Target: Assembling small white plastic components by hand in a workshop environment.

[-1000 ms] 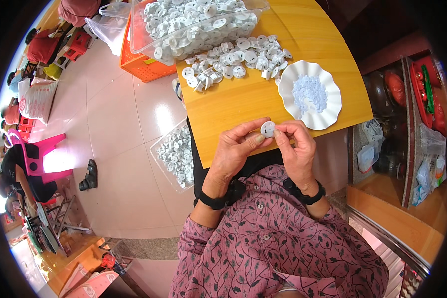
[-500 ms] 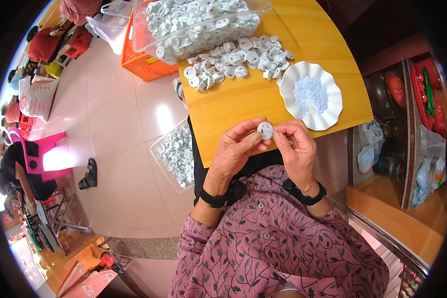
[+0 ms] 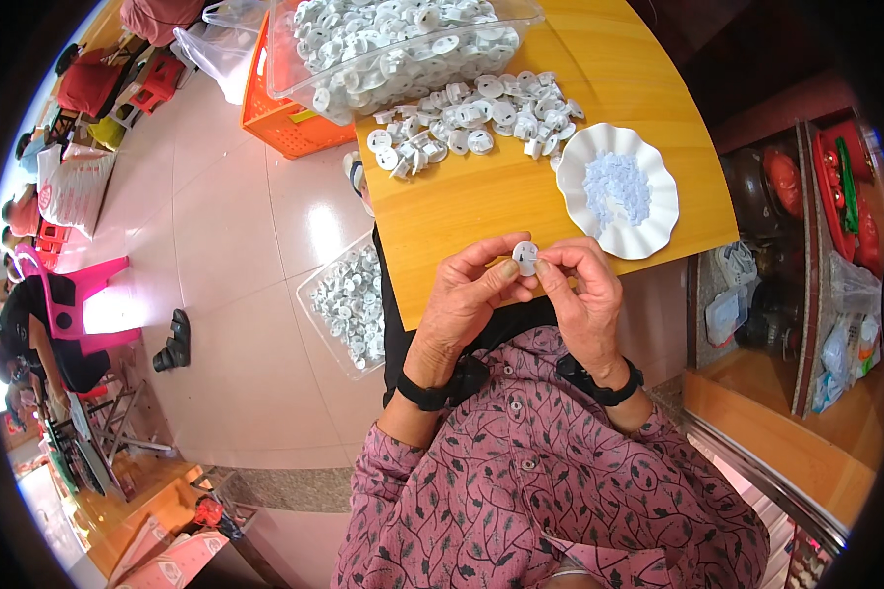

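A small round white plastic piece with dark slots is held up over the table's near edge. My left hand pinches it between thumb and fingers from the left. From the right, my right hand closes thumb and forefinger at its rim; whether a small flake is also between those fingertips is hidden. Beyond my right hand stands a white scalloped plate with a pile of small pale-blue flakes. Farther off, a heap of similar white plastic pieces lies on the yellow wooden table.
A clear bin full of white pieces rests at the far left, by an orange crate. On the floor is a clear tray of more pieces. Shelves stand to the right. Other people sit at the far left, near a pink chair.
The round piece has tilted slightly between my fingers, its slotted face turning a little aside. Both hands stay in almost the same place.
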`<state>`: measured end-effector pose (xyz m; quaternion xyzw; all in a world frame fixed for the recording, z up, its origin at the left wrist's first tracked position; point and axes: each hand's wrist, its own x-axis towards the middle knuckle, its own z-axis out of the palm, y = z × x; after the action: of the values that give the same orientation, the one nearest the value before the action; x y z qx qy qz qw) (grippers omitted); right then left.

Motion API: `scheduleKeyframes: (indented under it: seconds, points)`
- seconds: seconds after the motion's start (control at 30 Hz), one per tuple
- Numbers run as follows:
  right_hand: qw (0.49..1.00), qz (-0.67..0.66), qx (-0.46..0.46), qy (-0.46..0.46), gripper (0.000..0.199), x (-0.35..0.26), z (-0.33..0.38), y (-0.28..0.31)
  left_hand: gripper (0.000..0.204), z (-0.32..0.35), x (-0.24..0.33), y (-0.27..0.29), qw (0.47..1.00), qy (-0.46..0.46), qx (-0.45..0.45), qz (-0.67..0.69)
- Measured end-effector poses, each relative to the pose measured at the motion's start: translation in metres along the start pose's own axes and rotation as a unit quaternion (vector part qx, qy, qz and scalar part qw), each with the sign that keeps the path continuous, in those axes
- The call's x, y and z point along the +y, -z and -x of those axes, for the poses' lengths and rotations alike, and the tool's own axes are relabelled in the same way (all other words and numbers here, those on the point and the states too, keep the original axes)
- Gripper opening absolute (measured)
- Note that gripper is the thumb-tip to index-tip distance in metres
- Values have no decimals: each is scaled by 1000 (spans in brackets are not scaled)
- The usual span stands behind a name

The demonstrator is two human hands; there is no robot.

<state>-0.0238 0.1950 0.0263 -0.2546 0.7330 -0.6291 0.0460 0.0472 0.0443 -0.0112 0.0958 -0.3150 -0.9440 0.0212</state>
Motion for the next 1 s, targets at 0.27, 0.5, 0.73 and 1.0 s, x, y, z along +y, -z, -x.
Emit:
scheduleKeyframes:
  seconds: [0.27,0.5,0.73,1.0]
  points:
    - [999,33,-10,7,7,-4,-2,-1,37,1,2,-1,1000,-2,-3,-10]
    - [995,86,-9,49,8,-4,-2,-2,35,1,2,-1,997,-13,5,-72]
    - [998,60,-6,23,9,-6,-1,-4,33,2,2,-2,999,5,36,-22]
    - [994,96,-21,48,9,-5,-3,-1,31,-1,2,-2,999,0,28,-23]
